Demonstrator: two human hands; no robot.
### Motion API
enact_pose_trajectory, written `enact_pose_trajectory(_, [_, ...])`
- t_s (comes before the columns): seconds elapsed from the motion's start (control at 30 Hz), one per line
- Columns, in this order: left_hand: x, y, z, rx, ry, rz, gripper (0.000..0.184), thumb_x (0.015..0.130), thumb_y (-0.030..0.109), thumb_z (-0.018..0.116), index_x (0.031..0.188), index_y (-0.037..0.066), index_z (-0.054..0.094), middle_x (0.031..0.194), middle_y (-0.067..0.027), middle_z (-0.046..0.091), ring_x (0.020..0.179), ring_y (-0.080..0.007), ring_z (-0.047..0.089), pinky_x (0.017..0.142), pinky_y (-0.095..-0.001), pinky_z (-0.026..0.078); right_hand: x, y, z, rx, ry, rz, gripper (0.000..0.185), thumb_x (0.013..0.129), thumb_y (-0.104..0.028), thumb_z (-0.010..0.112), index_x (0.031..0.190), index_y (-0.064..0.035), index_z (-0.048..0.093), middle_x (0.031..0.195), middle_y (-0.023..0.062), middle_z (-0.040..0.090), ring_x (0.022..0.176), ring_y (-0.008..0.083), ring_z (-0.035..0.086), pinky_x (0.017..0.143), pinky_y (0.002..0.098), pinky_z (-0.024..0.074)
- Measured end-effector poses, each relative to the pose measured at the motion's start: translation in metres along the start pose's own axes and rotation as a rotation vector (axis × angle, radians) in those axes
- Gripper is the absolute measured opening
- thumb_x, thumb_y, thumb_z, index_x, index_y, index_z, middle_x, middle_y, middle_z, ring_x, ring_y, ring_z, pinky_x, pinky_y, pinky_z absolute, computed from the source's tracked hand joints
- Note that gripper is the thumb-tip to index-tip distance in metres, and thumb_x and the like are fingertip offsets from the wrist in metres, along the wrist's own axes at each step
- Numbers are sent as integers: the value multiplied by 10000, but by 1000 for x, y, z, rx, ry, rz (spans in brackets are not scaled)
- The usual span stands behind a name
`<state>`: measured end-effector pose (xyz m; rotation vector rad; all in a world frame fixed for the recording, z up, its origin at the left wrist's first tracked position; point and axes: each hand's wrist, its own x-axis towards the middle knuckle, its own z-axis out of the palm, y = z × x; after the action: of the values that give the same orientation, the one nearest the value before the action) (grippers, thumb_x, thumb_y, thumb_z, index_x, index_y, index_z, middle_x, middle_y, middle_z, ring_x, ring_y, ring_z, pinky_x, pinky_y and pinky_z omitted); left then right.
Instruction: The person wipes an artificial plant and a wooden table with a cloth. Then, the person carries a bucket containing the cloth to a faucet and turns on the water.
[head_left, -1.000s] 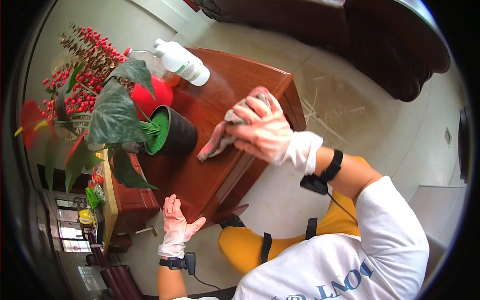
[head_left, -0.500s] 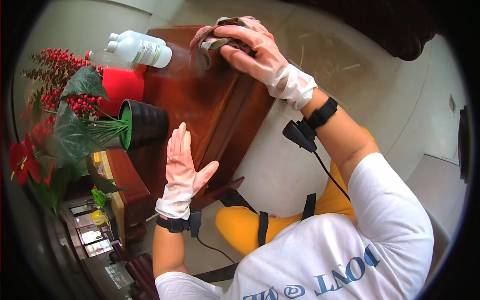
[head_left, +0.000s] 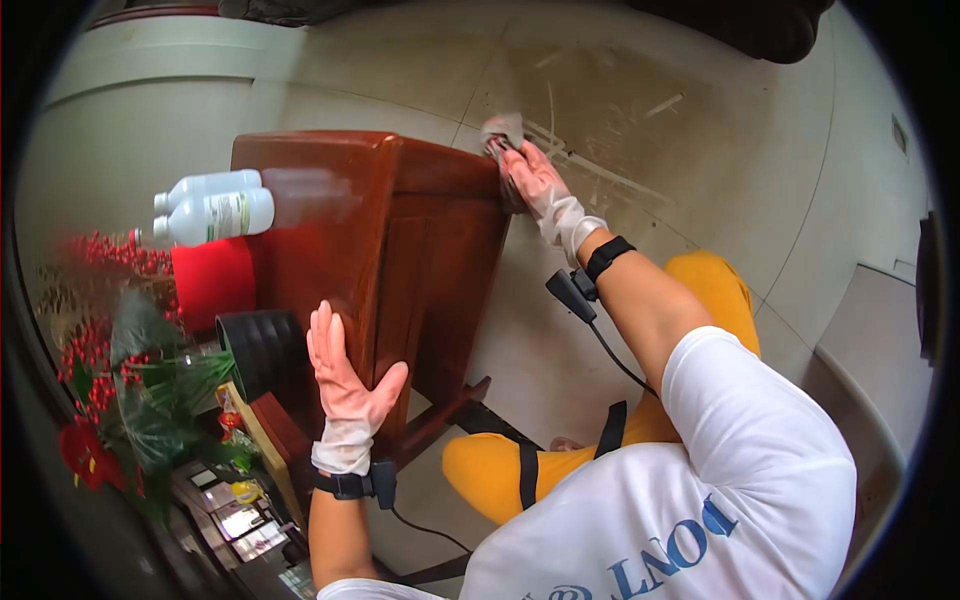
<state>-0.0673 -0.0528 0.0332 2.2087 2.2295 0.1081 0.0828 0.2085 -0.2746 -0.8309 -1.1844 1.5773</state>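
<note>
My right hand (head_left: 540, 190), in a translucent glove, grips a crumpled cloth (head_left: 503, 130) against the far side of a reddish-brown wooden cabinet (head_left: 325, 235). Part of the cloth is hidden behind the fingers. Gloved as well, my left hand (head_left: 350, 385) lies with spread fingers on the cabinet's top near its front edge and holds nothing. Close to its fingertips is a ribbed black plant pot (head_left: 262, 350). Further along the cabinet top are a red pot (head_left: 213, 285) and two white bottles (head_left: 220, 217) with labels.
Red berry sprigs (head_left: 110, 260) and dark green leaves (head_left: 140, 325) rise from the pots at the left. Pale tiled floor (head_left: 620, 130) with streaks extends beyond the cabinet. Dark furniture (head_left: 770, 25) stands at the upper right. Cables hang from both wristbands.
My right hand has moved with the cloth from above the cabinet top down to its side. The view has shifted, and my left hand still rests on the cabinet.
</note>
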Motion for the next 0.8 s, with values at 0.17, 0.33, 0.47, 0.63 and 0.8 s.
enact_pose_trajectory(0.17, [1,2,1,-11,-2,-28,1043,698,194,865,1538,27,271,1582,-254,318,1463,-444,309,1204,-554,222,-36,49,24,-236,450,388,861,883,-622,601,1357,77,433,1313,309,541,1253,426,513,1065,436,409])
enact_pose_trajectory(0.33, [2,1,2,-11,10,-55,1039,690,179,870,1533,36,279,1580,-250,324,1464,-439,307,1205,-554,224,-75,18,59,354,597,733,1031,824,-531,788,1518,-35,210,1420,224,483,1258,331,542,1004,449,485])
enact_pose_trajectory(0.47, [2,1,0,-8,-4,-58,1048,684,176,871,1535,38,275,1587,-243,316,1471,-441,291,1209,-551,217,-88,52,58,926,530,984,1094,827,-360,852,1565,-159,70,1415,189,482,1159,303,605,868,489,563])
enact_pose_trajectory(0.63, [0,1,-2,-13,-30,-53,1056,703,124,845,1564,80,235,1619,-236,243,1490,-416,260,1217,-484,234,-96,100,58,1148,345,890,803,819,-189,858,1419,-271,331,1075,67,646,820,236,683,585,468,570])
enact_pose_trajectory(0.8, [-4,1,-3,-14,-28,-53,1056,711,110,836,1569,70,223,1617,-238,243,1490,-411,263,1217,-482,235,-101,71,61,1206,323,815,483,865,-56,776,1198,-228,471,866,41,645,669,181,652,485,387,526])
